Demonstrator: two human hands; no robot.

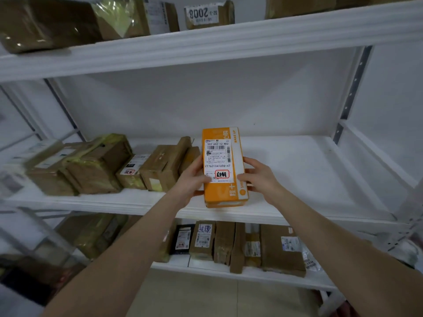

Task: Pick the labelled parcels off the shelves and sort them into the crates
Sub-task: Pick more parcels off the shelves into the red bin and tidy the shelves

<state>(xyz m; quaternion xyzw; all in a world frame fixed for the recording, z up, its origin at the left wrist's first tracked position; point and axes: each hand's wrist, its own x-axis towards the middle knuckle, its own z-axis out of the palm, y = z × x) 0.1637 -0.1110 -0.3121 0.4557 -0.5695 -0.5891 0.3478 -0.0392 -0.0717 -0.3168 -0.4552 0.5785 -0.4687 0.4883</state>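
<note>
An orange parcel [229, 197] with a white shipping label and a red-framed stamp is at the front of the middle white shelf [309, 175]. My left hand [193, 179] grips its left side, thumb on the label. My right hand [258, 177] grips its right side, thumb on its face. The parcel is tilted up toward me, its lower end over the shelf's front edge. No crate is in view.
Several brown taped parcels [91, 165] line the middle shelf to the left of the orange one. The top shelf holds more brown parcels [208, 14]. The lower shelf holds a row of upright labelled parcels [229, 243]. A metal upright [354, 83] stands at the right.
</note>
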